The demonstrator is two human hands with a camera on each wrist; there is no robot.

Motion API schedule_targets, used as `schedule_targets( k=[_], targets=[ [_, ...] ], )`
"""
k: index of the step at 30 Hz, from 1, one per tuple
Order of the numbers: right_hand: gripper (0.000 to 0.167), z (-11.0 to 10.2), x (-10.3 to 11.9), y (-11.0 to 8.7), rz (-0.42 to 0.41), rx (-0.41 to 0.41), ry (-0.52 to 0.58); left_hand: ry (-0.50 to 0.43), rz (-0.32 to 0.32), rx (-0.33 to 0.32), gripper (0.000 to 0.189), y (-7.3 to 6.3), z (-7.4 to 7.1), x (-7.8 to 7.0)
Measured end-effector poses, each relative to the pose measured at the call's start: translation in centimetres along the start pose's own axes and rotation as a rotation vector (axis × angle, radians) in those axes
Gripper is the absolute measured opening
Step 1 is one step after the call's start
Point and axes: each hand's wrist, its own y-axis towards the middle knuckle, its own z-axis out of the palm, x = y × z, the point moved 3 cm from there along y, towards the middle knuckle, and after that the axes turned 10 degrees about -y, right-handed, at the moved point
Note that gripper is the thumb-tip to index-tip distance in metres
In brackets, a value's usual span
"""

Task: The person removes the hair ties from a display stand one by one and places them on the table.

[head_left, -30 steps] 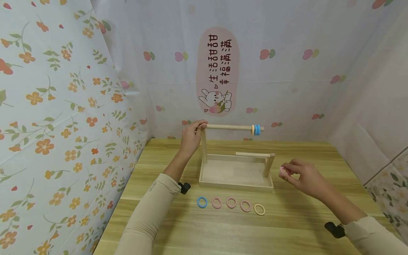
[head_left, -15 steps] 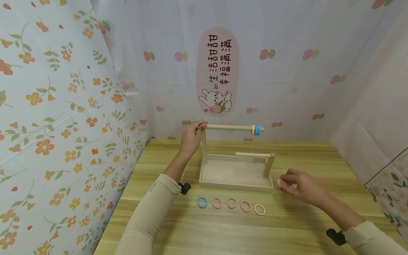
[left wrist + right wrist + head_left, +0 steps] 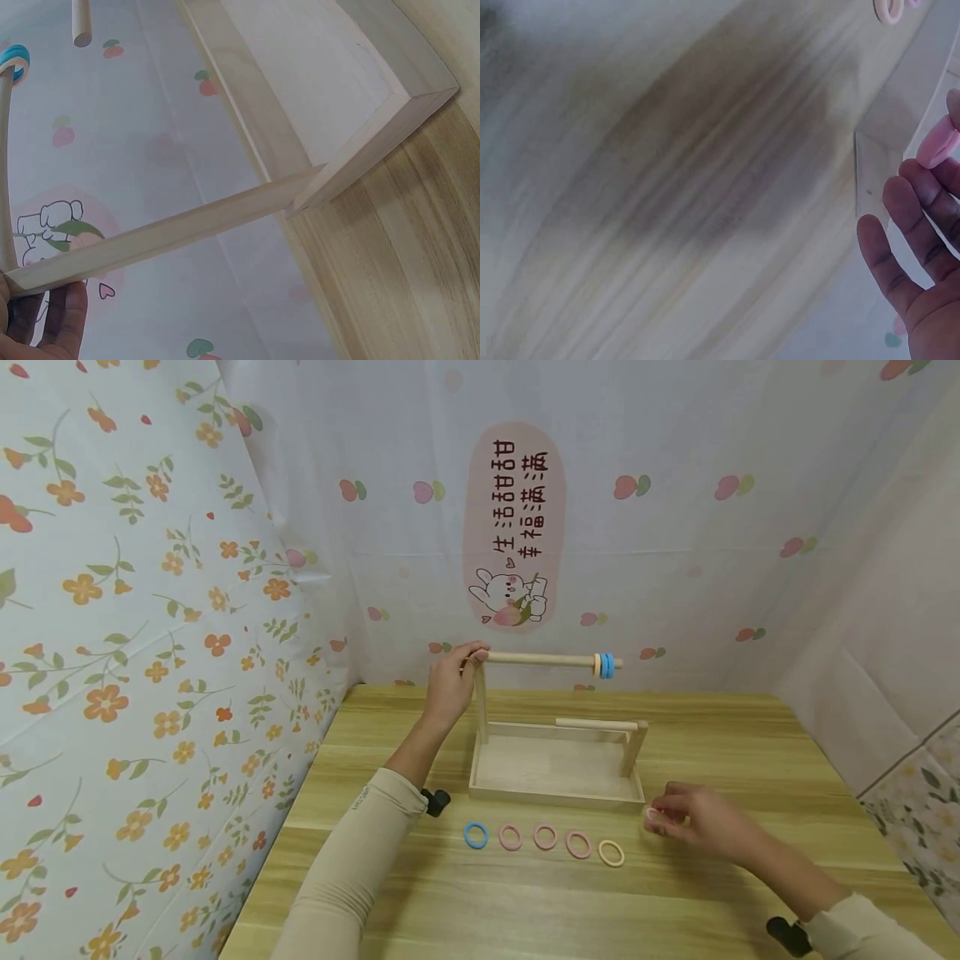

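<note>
My left hand [image 3: 450,687] holds the top corner of a wooden rack, where its tall post meets the upper rod [image 3: 540,658]. In the left wrist view, fingers [image 3: 69,319] lie against that post [image 3: 161,234]. Near the rod's free end hang a beige ring [image 3: 597,666] and blue rings [image 3: 607,666]. My right hand [image 3: 697,818] pinches a pink ring [image 3: 936,145] close over the table, right of the rack's front corner; its other fingers are spread in the right wrist view. The shorter lower rod [image 3: 596,725] carries no rings.
A row of rings lies before the rack's tray [image 3: 555,799]: a blue ring [image 3: 466,836], several pink ones, including a pink ring [image 3: 545,826], and a beige ring [image 3: 611,842] at the right. Behind the wooden table [image 3: 525,910] hangs a printed curtain [image 3: 675,552].
My right hand, still pinching the pink ring, has come down and slightly left toward the near side of the table. The left hand keeps its place on the rack.
</note>
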Motion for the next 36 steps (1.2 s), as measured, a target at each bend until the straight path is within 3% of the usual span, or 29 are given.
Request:
schedule_targets(
  k=[10,17,36],
  targets=[
    [0.013,2.0,0.9,-0.9,-0.090,0.059,0.017,-0.013,-0.004,-0.003,0.038,-0.1,0.0,-0.1],
    [0.021,2.6,1.3,-1.0,-0.179,0.051,-0.026,-0.012,0.021,-0.009,0.037,-0.1,-0.1,-0.2],
    [0.030,3.4,1.7,-1.2,-0.201,0.088,-0.135,-0.011,0.028,-0.013,0.037,-0.2,0.0,-0.2]
  ],
)
